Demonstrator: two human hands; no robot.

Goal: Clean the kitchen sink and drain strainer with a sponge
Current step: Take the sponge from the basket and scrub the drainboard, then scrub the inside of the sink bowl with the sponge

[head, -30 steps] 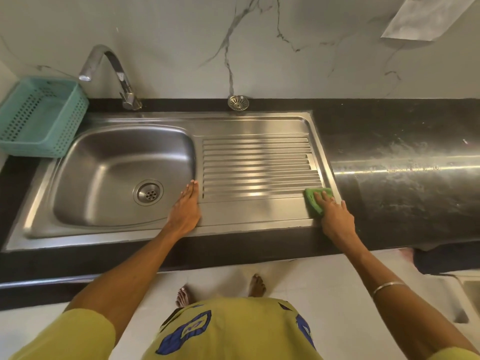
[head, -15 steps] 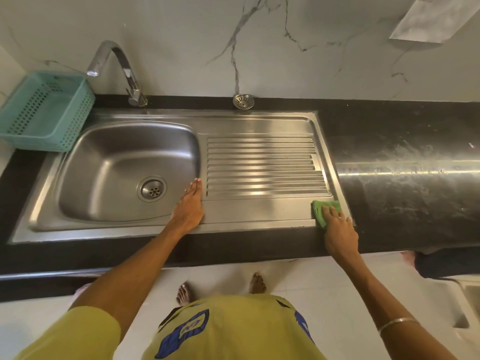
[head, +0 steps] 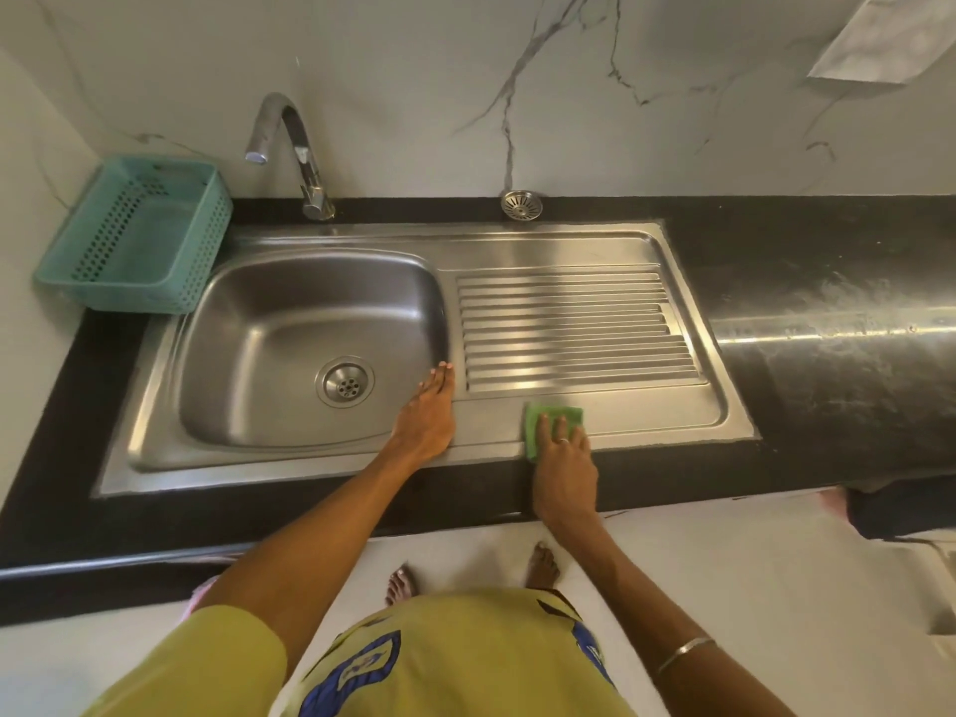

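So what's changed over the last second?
The right hand slid the green sponge leftward along the sink's front ledge, from the drainboard's right corner toward the middle. The left hand stayed flat beside the basin; the drain strainer stayed by the wall.

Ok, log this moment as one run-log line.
right hand: presses green sponge on drainboard front edge | left hand: flat on sink rim | drain strainer: on counter

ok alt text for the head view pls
Seen from above, a person's right hand presses a green sponge on the steel sink's front rim while the left hand rests flat beside the basin. A strainer lies behind it.
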